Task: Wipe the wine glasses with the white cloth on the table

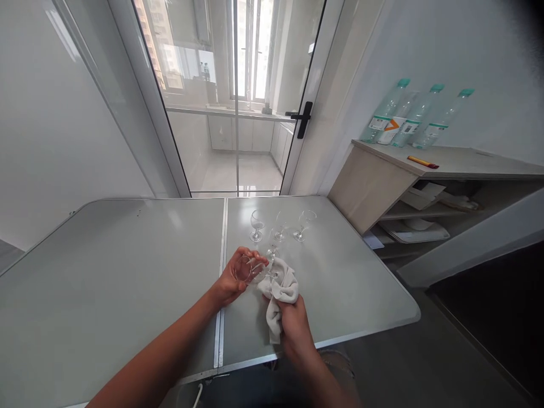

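Observation:
My left hand [241, 273] is wrapped round the bowl of a clear stemmed glass [243, 268], which lies tilted on its side with its rim towards me. In my right hand [292, 317] is a bunched white cloth [284, 283], pressed up against the foot end of that glass; one end of the cloth hangs down below. The cloth hides part of the stem and foot, and most of my right fingers. Just past my hands, several more stemmed glasses stand upright, among them a left one [256, 225] and a right one [304, 225].
The grey-green table [161, 294] has a metal seam running front to back. Beyond its far edge is a glass door [238, 136] with a black handle [303, 120]. At the right, a wooden shelf unit [374, 181] carries several plastic bottles [410, 126] and a small yellow-and-red packet [422, 162].

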Demonstrator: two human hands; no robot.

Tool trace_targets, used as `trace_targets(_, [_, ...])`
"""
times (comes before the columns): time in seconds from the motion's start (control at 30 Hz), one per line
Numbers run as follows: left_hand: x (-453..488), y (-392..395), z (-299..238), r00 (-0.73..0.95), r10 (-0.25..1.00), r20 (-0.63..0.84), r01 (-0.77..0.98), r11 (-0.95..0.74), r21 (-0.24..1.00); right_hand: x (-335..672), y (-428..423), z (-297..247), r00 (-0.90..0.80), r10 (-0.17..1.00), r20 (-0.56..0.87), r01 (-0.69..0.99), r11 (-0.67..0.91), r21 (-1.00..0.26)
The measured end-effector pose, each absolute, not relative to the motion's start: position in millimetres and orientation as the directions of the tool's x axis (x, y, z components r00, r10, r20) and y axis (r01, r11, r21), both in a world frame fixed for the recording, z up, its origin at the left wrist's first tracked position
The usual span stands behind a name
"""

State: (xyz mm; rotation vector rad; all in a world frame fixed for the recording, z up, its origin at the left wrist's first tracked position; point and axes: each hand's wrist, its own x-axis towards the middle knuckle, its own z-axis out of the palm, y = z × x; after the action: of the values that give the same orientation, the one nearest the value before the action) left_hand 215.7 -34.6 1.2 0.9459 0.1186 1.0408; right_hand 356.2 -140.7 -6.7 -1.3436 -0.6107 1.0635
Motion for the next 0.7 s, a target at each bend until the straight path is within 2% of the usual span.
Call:
trace_targets(0.07, [216, -34, -2, 0.554, 0.756, 0.348, -0.68, 0.17, 0.713, 362, -137, -6, 0.482, 0.864, -0.145, -0.138, -0.089, -0.986])
trace_targets(0.13, [215, -34, -2, 0.561, 0.745, 0.361, -0.686, 0.174, 0.707, 372, -136, -5, 0.487, 0.873, -0.023, 0.062, -0.061, -0.996])
trace_targets(0.2, [215, -34, 0, 0.566, 0.742, 0.359, -0.686, 0.181, 0.705, 383, -137, -5, 0.461, 0.882, 0.094, 0.25, -0.027, -0.968])
trace_targets(0.27, [215, -35, 3, 0.58, 0.738, 0.344, -0.673, 0.196, 0.713, 390, -138, -7, 0.448, 0.878, 0.166, 0.368, -0.013, -0.93])
trace_targets(0.33, [216, -36, 3, 0.596, 0.73, 0.336, -0.662, 0.209, 0.72, 394, -138, -10, 0.448, 0.878, 0.166, 0.364, -0.01, -0.931])
trace_targets(0.5, [219, -36, -7, 0.671, 0.644, 0.369, -0.631, 0.233, 0.74, 391, -129, -16, 0.393, 0.918, 0.047, 0.13, -0.005, -0.991])
trace_targets(0.6, [217, -35, -11, 0.694, 0.605, 0.39, -0.621, 0.229, 0.75, 391, -126, -19, 0.367, 0.93, 0.015, 0.169, -0.051, -0.984])
trace_targets(0.7, [215, -33, -8, 0.65, 0.672, 0.355, -0.639, 0.23, 0.734, 398, -129, -18, 0.363, 0.93, 0.062, 0.273, -0.043, -0.961])
